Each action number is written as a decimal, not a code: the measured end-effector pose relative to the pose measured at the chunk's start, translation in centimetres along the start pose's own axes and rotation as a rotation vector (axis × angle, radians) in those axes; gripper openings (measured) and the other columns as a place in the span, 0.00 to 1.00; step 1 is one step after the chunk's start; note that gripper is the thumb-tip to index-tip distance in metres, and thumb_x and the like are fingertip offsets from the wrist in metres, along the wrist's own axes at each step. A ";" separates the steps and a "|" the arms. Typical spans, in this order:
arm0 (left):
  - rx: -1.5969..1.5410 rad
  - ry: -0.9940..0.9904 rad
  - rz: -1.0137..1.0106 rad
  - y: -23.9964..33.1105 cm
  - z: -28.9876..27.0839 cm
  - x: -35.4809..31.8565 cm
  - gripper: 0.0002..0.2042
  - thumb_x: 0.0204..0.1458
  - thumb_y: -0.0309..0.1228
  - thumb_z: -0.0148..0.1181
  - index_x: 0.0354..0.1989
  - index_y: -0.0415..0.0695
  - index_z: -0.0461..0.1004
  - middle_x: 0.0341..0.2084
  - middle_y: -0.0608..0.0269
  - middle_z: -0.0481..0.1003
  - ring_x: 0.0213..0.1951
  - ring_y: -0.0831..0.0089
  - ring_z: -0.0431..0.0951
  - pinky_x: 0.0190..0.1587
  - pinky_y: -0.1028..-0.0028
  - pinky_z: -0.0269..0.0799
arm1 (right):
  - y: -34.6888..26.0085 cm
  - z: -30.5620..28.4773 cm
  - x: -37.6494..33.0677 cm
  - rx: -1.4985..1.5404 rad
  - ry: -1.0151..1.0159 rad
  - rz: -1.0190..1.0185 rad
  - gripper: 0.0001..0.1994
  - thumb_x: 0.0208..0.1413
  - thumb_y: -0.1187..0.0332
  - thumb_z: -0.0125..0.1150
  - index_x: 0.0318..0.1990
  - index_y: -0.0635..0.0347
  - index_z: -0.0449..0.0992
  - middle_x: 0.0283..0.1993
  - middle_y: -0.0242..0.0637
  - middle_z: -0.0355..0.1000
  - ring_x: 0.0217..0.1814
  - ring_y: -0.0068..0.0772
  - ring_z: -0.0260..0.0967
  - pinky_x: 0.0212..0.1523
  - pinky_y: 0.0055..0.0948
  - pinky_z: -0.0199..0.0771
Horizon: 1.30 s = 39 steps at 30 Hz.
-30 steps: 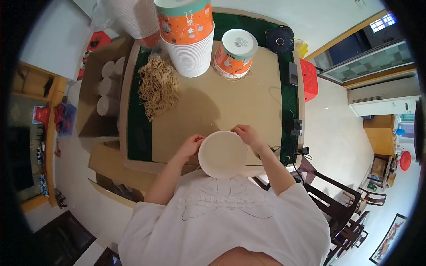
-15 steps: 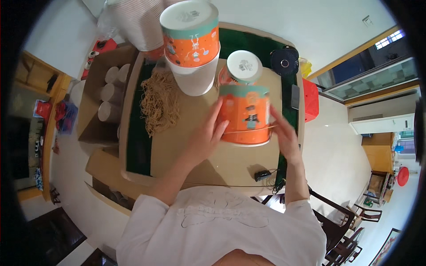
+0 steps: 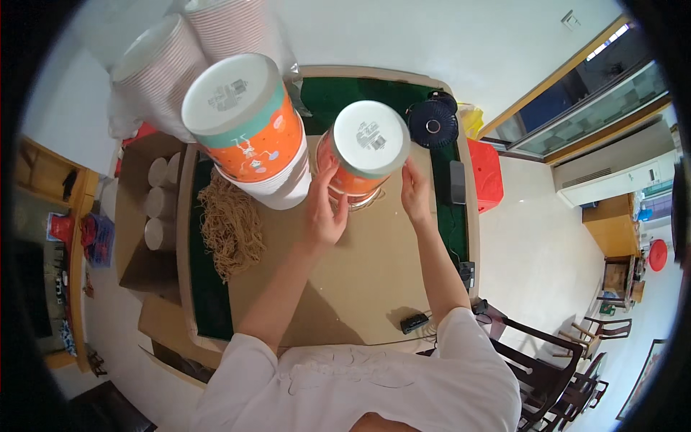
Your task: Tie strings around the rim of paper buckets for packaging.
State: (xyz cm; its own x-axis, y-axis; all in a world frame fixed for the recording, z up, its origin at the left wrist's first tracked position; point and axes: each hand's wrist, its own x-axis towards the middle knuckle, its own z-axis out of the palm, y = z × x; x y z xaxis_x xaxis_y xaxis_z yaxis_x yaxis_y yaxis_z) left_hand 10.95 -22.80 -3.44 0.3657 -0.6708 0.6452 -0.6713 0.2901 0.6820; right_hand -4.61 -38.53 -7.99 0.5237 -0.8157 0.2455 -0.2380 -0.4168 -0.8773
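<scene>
An orange paper bucket (image 3: 370, 140) with a green band stands upside down between my hands, its white base facing up. My left hand (image 3: 327, 209) curls round its left side, thumb across the front. The fingers of my right hand (image 3: 416, 191) rest against its right side. Below it show a lower rim and a loop of tan string; how it sits on the bucket beneath is mostly hidden. To the left, another orange printed bucket (image 3: 259, 155) is upturned over white buckets (image 3: 284, 193). A heap of tan strings or bands (image 3: 232, 227) lies beside them.
Tall stacks of paper buckets (image 3: 162, 68) stand at the back left. A cardboard box (image 3: 147, 270) with white rolls or cups sits left of the table (image 3: 324, 288). A dark round fan (image 3: 432, 124), a phone (image 3: 457, 182) and a small black device (image 3: 414, 322) lie on the table.
My hands have carried the orange bucket away from me to the other upturned bucket, now largely hidden behind it. The bucket has tilted so its base shows. The whole view has shifted.
</scene>
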 end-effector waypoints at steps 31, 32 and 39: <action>-0.086 0.266 -0.455 -4.4 -16.1 5.1 0.28 0.59 0.49 0.38 0.59 0.37 0.57 0.56 0.46 0.62 0.59 0.60 0.59 0.60 0.68 0.51 | -17.8 9.1 5.1 0.043 -0.294 -0.396 0.33 0.45 0.84 0.50 0.63 0.59 0.55 0.63 0.42 0.57 0.64 0.36 0.57 0.56 0.26 0.59; -0.122 0.246 -0.432 -3.4 -16.1 5.5 0.28 0.59 0.49 0.38 0.59 0.38 0.57 0.55 0.47 0.62 0.58 0.60 0.60 0.60 0.68 0.52 | -18.4 8.9 4.9 0.065 -0.283 -0.388 0.33 0.45 0.85 0.49 0.63 0.59 0.54 0.63 0.42 0.57 0.64 0.36 0.56 0.58 0.26 0.58; -0.431 0.302 -0.274 2.6 -18.9 8.5 0.24 0.59 0.41 0.42 0.60 0.39 0.55 0.54 0.57 0.64 0.55 0.69 0.63 0.56 0.72 0.57 | -24.6 7.4 5.1 0.008 -0.179 -0.781 0.43 0.42 0.88 0.54 0.67 0.56 0.42 0.69 0.41 0.42 0.70 0.37 0.44 0.64 0.30 0.51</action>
State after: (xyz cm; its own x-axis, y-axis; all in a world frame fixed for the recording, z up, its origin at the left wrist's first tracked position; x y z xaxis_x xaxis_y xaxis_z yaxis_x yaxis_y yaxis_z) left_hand 24.51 -14.86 10.33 0.6986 -0.5548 0.4518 -0.2272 0.4268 0.8754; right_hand 9.93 -29.49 11.79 0.6603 -0.2125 0.7203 0.2574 -0.8370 -0.4829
